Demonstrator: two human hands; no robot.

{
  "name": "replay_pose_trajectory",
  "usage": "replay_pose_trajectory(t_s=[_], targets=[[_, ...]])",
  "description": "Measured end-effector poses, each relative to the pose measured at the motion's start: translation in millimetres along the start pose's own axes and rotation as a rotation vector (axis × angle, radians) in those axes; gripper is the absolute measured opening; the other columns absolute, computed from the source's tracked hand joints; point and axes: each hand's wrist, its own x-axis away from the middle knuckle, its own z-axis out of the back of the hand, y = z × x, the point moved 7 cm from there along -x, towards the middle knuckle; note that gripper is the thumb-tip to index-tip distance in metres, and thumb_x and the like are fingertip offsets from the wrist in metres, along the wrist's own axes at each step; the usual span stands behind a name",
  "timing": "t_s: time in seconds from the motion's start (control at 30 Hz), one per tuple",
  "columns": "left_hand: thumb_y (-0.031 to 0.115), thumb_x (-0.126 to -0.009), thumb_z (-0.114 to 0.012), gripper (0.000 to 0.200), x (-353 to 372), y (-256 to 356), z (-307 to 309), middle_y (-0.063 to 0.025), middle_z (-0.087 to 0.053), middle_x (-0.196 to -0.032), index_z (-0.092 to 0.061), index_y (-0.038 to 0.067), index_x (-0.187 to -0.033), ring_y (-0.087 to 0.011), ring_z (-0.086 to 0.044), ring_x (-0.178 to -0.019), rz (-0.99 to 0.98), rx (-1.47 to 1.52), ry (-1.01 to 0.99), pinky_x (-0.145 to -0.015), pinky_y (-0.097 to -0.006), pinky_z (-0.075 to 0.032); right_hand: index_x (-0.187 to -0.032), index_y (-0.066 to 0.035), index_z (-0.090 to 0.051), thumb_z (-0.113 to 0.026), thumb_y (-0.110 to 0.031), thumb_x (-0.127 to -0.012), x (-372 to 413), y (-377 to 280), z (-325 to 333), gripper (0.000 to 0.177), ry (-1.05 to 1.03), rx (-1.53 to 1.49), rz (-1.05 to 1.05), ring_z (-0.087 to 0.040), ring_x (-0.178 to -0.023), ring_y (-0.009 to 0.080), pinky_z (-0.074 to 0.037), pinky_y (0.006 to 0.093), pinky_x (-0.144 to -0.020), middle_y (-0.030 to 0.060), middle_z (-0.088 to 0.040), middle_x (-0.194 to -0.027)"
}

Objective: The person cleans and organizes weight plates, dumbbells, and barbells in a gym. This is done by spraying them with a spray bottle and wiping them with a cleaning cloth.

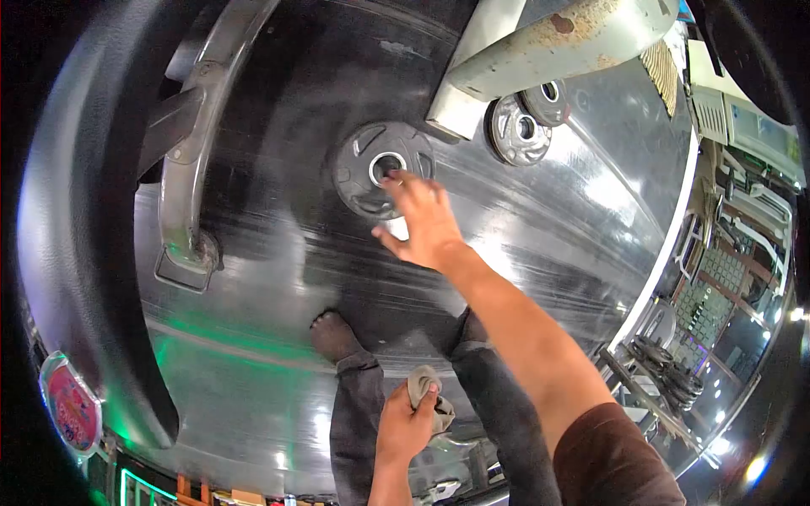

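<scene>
A dark grey weight plate (353,172) with a metal-ringed centre hole lies flat on the shiny black floor. My right hand (422,223) reaches out to it, with fingers apart and fingertips over the plate near the centre hole. The moving fingers are slightly blurred, and nothing shows in them. Low in the view, between my legs, my left hand (407,427) is closed around a crumpled greyish-beige cloth (442,417), thumb pressed on top. Part of the cloth is hidden inside the hand.
More weight plates (510,135) lie beyond a thick, rusty-patched metal post (557,46). On the left stand a curved metal frame (190,169) and a black padded piece (93,211). Gym equipment (666,363) lines the right side. My bare foot (333,336) is on the floor.
</scene>
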Motion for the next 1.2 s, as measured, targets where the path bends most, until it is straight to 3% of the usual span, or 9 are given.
replay_pose_trajectory(t_s=[0.17, 0.33, 0.47, 0.57, 0.6, 0.67, 0.77, 0.87, 1.2], targets=[[0.024, -0.1, -0.063, 0.029, -1, 0, -11, -0.0027, -0.068, -0.091, -0.066, -0.003, -0.11, -0.0077, -0.058, -0.083, 0.017, 0.145, 0.023, -0.073, -0.0264, -0.048, -0.134, -0.003, -0.044, -0.082, -0.021, -0.076, 26, 138, 34, 0.071, 0.175, -0.023, -0.398, -0.045, -0.129, 0.0379, -0.038, 0.0487, -0.107, 0.0196, -0.048, -0.136], [0.021, -0.096, -0.065, 0.027, 1, 2, -15, -0.0154, -0.07, -0.091, -0.067, -0.004, -0.108, -0.019, -0.068, -0.085, -0.026, 0.243, 0.096, -0.077, -0.033, -0.052, -0.153, 0.002, -0.018, -0.088, -0.039, -0.068, 13, 260, 49, 0.118, 0.03, 0.216, -0.616, -0.032, -0.143, 0.0376, -0.035, 0.0431, -0.115, 0.0251, -0.032, -0.153], [0.02, -0.095, -0.065, 0.027, 3, 12, -20, -0.0185, -0.07, -0.092, -0.067, -0.004, -0.109, -0.0261, -0.068, -0.082, -0.065, 0.12, 0.148, -0.076, -0.0343, -0.052, -0.153, 0.002, -0.013, -0.093, -0.04, -0.062, 18, 266, 23, 0.129, -0.11, 0.394, -0.572, -0.031, -0.145, 0.0358, -0.036, 0.0456, -0.115, 0.0218, -0.026, -0.157], [0.02, -0.099, -0.063, 0.028, 7, 14, -36, -0.0044, -0.067, -0.089, -0.065, -0.004, -0.113, -0.0096, -0.059, -0.082, -0.006, 0.259, 0.075, -0.074, -0.0272, -0.049, -0.152, 0.001, -0.016, -0.095, -0.036, -0.061, 19, 284, 23, 0.126, -0.011, 0.305, -0.533, -0.035, -0.142, 0.0359, -0.04, 0.0471, -0.112, 0.0203, -0.033, -0.152], [0.022, -0.1, -0.062, 0.031, 7, 12, -39, -0.0069, -0.067, -0.098, -0.061, -0.003, -0.119, -0.0141, -0.061, -0.089, -0.004, 0.161, 0.01, -0.079, -0.0301, -0.05, -0.155, -0.003, -0.014, -0.092, -0.037, -0.064, 16, 286, 24, 0.125, -0.112, 0.27, -0.614, -0.022, -0.151, 0.0295, -0.035, 0.0524, -0.115, 0.0135, -0.025, -0.16], [0.025, -0.1, -0.06, 0.042, 6, 5, -42, -0.0119, -0.067, -0.117, -0.054, 0.0, -0.133, -0.023, -0.064, -0.102, 0.008, -0.041, -0.129, -0.089, -0.0358, -0.051, -0.151, -0.002, -0.022, -0.092, -0.036, -0.064, 6, 290, 31, 0.116, -0.125, 0.319, -0.594, -0.035, -0.143, 0.031, -0.038, 0.0516, -0.112, 0.0139, -0.036, -0.152], [0.02, -0.099, -0.063, 0.028, 7, 36, -34, -0.0048, -0.068, -0.089, -0.065, -0.004, -0.113, -0.0095, -0.059, -0.083, -0.039, 0.011, 0.107, -0.075, -0.0269, -0.049, -0.146, 0.0, -0.03, -0.092, -0.027, -0.065, 0, 297, 39, 0.105, -0.138, 0.383, -0.517, -0.045, -0.134, 0.0331, -0.042, 0.0465, -0.108, 0.0172, -0.046, -0.142], [0.02, -0.097, -0.065, 0.027, 0, 12, -37, -0.0101, -0.069, -0.091, -0.066, -0.004, -0.109, -0.0141, -0.063, -0.082, -0.005, 0.149, 0.124, -0.073, -0.0297, -0.05, -0.139, 0.003, -0.034, -0.089, -0.017, -0.065, 5, 289, 45, 0.094, -0.075, 0.41, -0.4, -0.048, -0.131, 0.0362, -0.043, 0.0423, -0.107, 0.0229, -0.049, -0.137], [0.019, -0.099, -0.062, 0.024, -9, -3, -52, -0.0054, -0.069, -0.088, -0.067, -0.003, -0.107, -0.0098, -0.06, -0.08, 0.011, 0.221, 0.104, -0.073, -0.0281, -0.05, -0.124, -0.003, -0.032, -0.087, -0.041, -0.063, 64, 222, 41, 0.09, -0.388, -0.019, -0.501, -0.059, -0.115, 0.0441, -0.035, 0.0545, -0.103, 0.0251, -0.061, -0.12]])
